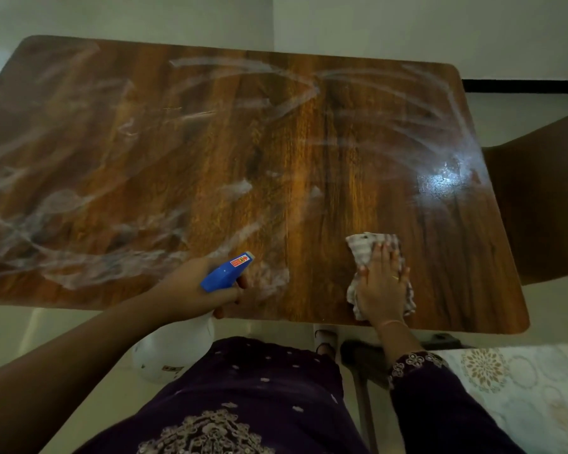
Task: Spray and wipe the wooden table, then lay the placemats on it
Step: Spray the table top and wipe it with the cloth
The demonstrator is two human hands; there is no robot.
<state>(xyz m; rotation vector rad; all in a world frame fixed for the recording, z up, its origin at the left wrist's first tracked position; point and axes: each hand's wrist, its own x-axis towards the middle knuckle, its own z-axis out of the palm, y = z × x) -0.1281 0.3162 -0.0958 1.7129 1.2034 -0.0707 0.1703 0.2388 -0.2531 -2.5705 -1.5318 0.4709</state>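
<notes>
One wooden table (309, 158) is filling most of the view, with whitish wet streaks (79, 204) lying across its top. Past its near edge, a white spray bottle (174, 350) is hanging in the left hand (191, 285), whose fingers are curling around the blue trigger head (227, 271). Near the table's front right corner, the right hand (381, 286) is pressing flat, fingers straight, on a striped cloth (364, 247).

Wooden table (276, 152), wet streaks; striped cloth (371, 247) on near-right.
</notes>
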